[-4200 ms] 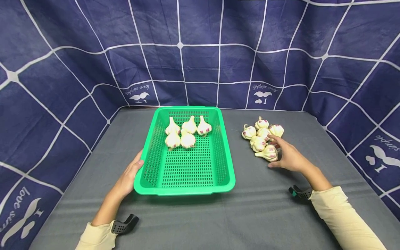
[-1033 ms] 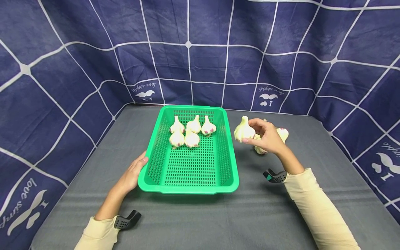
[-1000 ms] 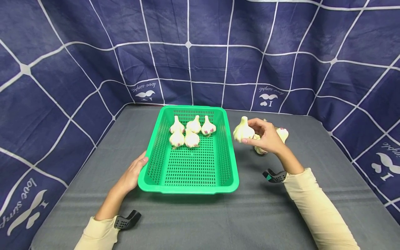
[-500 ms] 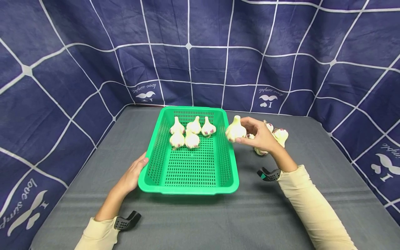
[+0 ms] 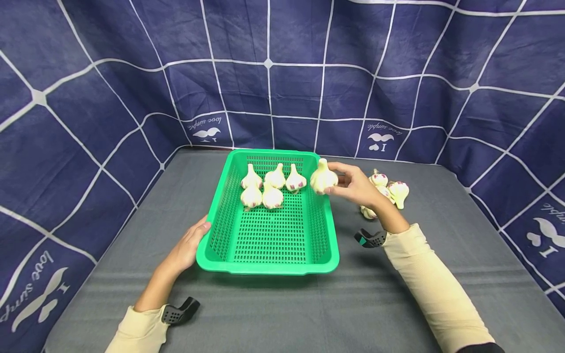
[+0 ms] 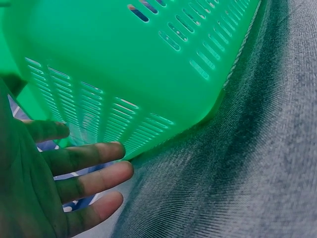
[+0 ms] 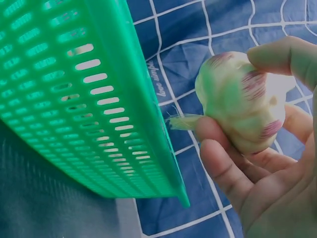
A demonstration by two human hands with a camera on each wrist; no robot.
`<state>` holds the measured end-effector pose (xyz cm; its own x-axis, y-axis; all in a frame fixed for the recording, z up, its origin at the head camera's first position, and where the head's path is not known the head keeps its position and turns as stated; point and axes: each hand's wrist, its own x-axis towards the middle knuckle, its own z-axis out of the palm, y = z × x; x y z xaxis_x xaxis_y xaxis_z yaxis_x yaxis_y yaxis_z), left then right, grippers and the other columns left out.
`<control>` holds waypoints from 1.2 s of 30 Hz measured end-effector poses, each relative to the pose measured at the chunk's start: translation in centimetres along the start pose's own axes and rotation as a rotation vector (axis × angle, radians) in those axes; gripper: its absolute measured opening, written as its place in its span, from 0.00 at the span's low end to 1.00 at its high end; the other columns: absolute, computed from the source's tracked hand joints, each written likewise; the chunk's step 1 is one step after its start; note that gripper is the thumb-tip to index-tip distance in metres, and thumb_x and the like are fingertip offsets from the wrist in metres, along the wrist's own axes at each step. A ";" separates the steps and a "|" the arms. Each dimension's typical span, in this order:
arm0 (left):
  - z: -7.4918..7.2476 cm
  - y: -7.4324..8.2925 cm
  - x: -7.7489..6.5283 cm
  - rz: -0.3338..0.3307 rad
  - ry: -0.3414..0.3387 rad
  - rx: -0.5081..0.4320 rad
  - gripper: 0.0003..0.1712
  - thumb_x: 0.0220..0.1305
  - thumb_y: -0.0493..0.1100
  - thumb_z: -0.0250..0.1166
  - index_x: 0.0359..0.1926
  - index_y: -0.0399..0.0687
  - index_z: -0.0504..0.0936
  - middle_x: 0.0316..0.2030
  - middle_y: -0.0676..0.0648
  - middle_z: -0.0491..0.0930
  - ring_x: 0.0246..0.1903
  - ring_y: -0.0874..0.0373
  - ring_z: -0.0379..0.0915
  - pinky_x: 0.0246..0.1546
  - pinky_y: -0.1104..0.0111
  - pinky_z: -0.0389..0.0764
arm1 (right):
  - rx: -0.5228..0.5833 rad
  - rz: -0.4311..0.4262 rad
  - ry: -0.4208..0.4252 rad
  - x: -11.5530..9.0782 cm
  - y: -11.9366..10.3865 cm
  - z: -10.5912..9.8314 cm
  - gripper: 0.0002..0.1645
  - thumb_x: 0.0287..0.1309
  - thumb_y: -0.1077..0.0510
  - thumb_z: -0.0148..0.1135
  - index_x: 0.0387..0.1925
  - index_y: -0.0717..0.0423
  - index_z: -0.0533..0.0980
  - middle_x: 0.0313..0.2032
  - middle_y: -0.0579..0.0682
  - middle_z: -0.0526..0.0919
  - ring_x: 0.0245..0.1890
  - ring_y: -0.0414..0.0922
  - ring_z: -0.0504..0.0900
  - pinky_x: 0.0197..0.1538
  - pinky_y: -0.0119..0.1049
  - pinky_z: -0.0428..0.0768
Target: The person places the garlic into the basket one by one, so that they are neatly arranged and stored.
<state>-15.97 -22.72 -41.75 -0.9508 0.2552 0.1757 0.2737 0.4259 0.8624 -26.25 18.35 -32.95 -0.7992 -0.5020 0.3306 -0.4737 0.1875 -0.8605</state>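
Note:
My right hand (image 5: 356,187) grips a garlic bulb (image 5: 323,178) between thumb and fingers, its stem up, over the right rim of a green basket (image 5: 267,268). The right wrist view shows this garlic bulb (image 7: 242,101), purple-streaked, held above the rim level and outside the perforated wall (image 7: 96,91). My left hand (image 5: 184,250) is at the basket's left side, touching near the rim. Its fingers (image 6: 94,181) extend nearly straight beside the outer wall in the left wrist view. Several garlic bulbs (image 5: 272,196) stand in the far half of the basket.
More garlic bulbs (image 5: 398,192) lie in a small pile on the grey cloth (image 5: 282,314) at right, partly hidden by the right hand and wrist. A blue curtain with white grid lines (image 5: 295,88) encloses the back and sides.
My right hand has picked a garlic bulb from the pile and carried it left, from beside the basket to over its right rim. My left hand stays at the basket's left side.

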 end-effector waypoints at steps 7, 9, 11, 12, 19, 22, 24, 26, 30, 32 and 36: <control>0.0 0.1 0.1 -0.004 -0.003 0.009 0.33 0.78 0.45 0.38 0.72 0.23 0.53 0.71 0.28 0.53 0.72 0.36 0.44 0.65 0.77 0.47 | 0.066 -0.057 -0.079 0.9 0.5 0.0 0.30 0.51 0.71 0.66 0.57 0.76 0.69 0.45 0.57 0.78 0.34 0.42 0.82 0.32 0.33 0.83; 0.0 0.2 0.1 -0.009 -0.003 0.017 0.33 0.78 0.45 0.38 0.72 0.23 0.53 0.71 0.28 0.53 0.72 0.36 0.44 0.67 0.74 0.48 | 0.050 -0.052 -0.077 1.3 0.5 0.2 0.31 0.51 0.71 0.68 0.57 0.74 0.69 0.44 0.58 0.78 0.34 0.41 0.81 0.33 0.34 0.82; 0.0 0.2 0.0 -0.016 -0.002 0.026 0.33 0.78 0.46 0.38 0.72 0.23 0.53 0.71 0.28 0.53 0.72 0.36 0.44 0.68 0.70 0.48 | 0.010 -0.037 -0.062 1.7 0.3 0.4 0.32 0.49 0.71 0.72 0.56 0.71 0.71 0.43 0.58 0.79 0.35 0.41 0.81 0.35 0.34 0.83; 0.0 0.2 0.1 -0.016 -0.003 0.027 0.33 0.78 0.46 0.38 0.72 0.23 0.53 0.71 0.28 0.53 0.72 0.36 0.44 0.68 0.69 0.48 | -0.019 -0.030 -0.054 1.9 0.3 0.4 0.31 0.49 0.71 0.73 0.56 0.70 0.71 0.42 0.58 0.79 0.36 0.41 0.81 0.36 0.33 0.83; -0.1 0.2 0.1 0.006 -0.002 0.008 0.33 0.78 0.45 0.38 0.72 0.23 0.53 0.72 0.28 0.53 0.72 0.37 0.44 0.64 0.80 0.47 | -0.104 -0.012 -0.082 2.9 -0.2 0.7 0.25 0.51 0.70 0.72 0.51 0.68 0.74 0.44 0.59 0.76 0.30 0.43 0.81 0.31 0.32 0.81; -0.1 0.1 0.1 0.019 -0.003 0.000 0.32 0.78 0.45 0.37 0.72 0.23 0.53 0.71 0.28 0.53 0.71 0.37 0.45 0.63 0.82 0.47 | -0.124 -0.005 -0.090 3.2 -0.3 0.8 0.27 0.52 0.69 0.72 0.54 0.67 0.75 0.47 0.60 0.72 0.33 0.46 0.82 0.33 0.32 0.82; -0.1 0.1 0.1 0.022 -0.004 -0.007 0.32 0.78 0.45 0.37 0.72 0.23 0.53 0.72 0.28 0.54 0.71 0.37 0.45 0.62 0.83 0.47 | -0.127 0.001 -0.104 3.5 -0.4 0.8 0.28 0.52 0.70 0.72 0.56 0.67 0.75 0.49 0.60 0.72 0.36 0.47 0.82 0.35 0.32 0.82; -0.1 0.0 0.1 0.024 -0.005 -0.004 0.32 0.78 0.45 0.37 0.72 0.23 0.53 0.71 0.28 0.54 0.71 0.37 0.45 0.62 0.83 0.47 | -0.134 -0.002 -0.124 3.8 -0.5 0.9 0.29 0.51 0.70 0.73 0.56 0.68 0.75 0.51 0.62 0.74 0.37 0.48 0.83 0.36 0.34 0.83; -0.1 0.0 0.0 0.022 -0.008 0.003 0.32 0.78 0.44 0.37 0.72 0.23 0.54 0.71 0.28 0.54 0.71 0.36 0.45 0.62 0.84 0.47 | -0.230 -0.007 -0.177 4.4 -0.6 0.9 0.30 0.49 0.67 0.75 0.55 0.68 0.76 0.52 0.61 0.79 0.39 0.51 0.84 0.39 0.41 0.83; -0.1 0.0 0.0 0.018 -0.006 0.011 0.32 0.78 0.44 0.37 0.72 0.23 0.53 0.71 0.28 0.54 0.71 0.36 0.45 0.63 0.82 0.47 | -0.314 -0.003 -0.186 4.6 -0.6 1.0 0.31 0.49 0.63 0.76 0.56 0.67 0.76 0.53 0.61 0.79 0.42 0.52 0.83 0.43 0.46 0.82; -0.1 0.1 -0.1 0.002 -0.003 0.023 0.33 0.78 0.45 0.37 0.72 0.23 0.53 0.71 0.28 0.54 0.71 0.37 0.45 0.65 0.78 0.47 | -0.406 0.035 -0.206 5.1 -0.6 1.3 0.36 0.48 0.59 0.77 0.58 0.67 0.74 0.56 0.63 0.77 0.49 0.56 0.80 0.51 0.52 0.80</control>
<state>-15.88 -22.79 -41.68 -0.9498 0.2586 0.1761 0.2790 0.4456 0.8506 -29.54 14.61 -31.28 -0.7464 -0.6392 0.1850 -0.5875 0.5024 -0.6343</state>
